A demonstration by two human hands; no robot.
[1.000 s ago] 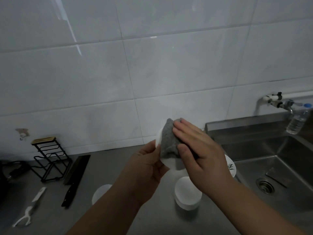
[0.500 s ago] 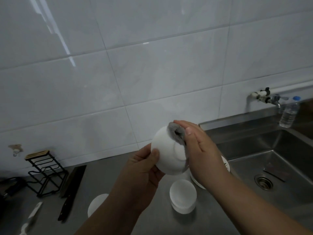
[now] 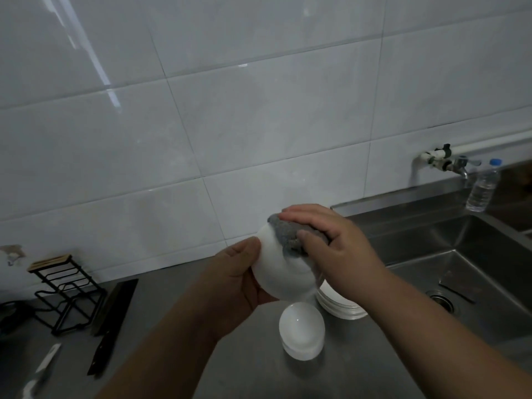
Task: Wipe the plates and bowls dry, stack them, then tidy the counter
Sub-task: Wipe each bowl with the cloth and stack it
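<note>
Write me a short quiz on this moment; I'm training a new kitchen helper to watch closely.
1. True or false: the right hand presses a grey cloth against the white bowl.
2. The left hand holds: A) a plate, B) the white bowl, C) a knife.
3. Fill in: the water bottle stands next to the ____.

Key: 1 true; 2 B; 3 tap.
</note>
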